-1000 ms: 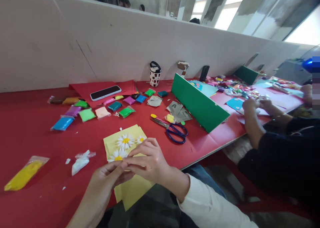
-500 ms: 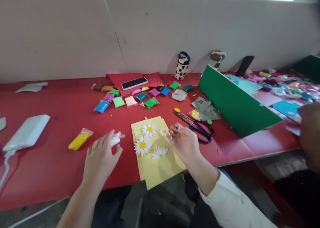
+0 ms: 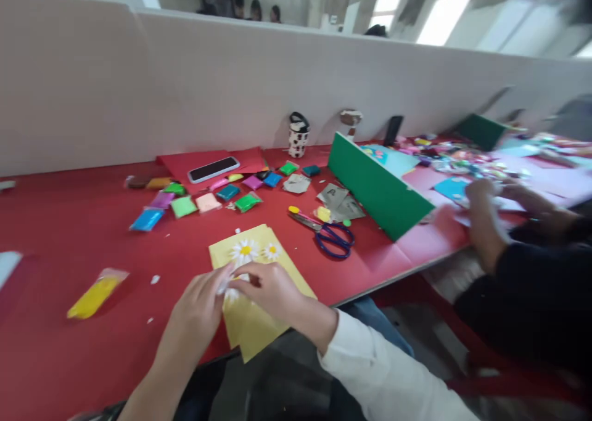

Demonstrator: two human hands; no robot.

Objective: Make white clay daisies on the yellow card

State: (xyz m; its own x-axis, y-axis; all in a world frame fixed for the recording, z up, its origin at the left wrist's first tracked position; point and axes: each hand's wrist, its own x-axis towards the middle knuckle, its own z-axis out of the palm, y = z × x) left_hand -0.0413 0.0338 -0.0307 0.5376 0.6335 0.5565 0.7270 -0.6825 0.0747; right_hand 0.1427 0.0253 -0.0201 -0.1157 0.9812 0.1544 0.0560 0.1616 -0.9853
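Note:
My left hand [image 3: 198, 307] is closed around a small packet of white clay [image 3: 224, 280], raised over the near left part of the yellow paper sheets [image 3: 259, 333]. Against the packet's right side, the fingers of my right hand [image 3: 271, 288] are pinched together; the exact spot they grip is blurred. Daisies with white petals and yellow centres lie on the paper: one daisy [image 3: 245, 250] behind my fingers, and a smaller daisy [image 3: 272, 251] to its right. My hands partly cover another flower and the loose petals.
Scissors [image 3: 324, 230] lie right of the paper, before a green board [image 3: 379, 187]. A yellow clay packet [image 3: 97, 294] lies at left. Coloured clay packets [image 3: 184, 206] and a phone [image 3: 213, 169] are farther back. A co-worker's hands [image 3: 485, 214] are at right.
My left hand has picked up the white clay packet from the table and carried it over the paper. My right hand has moved left to meet it. The view has swung right.

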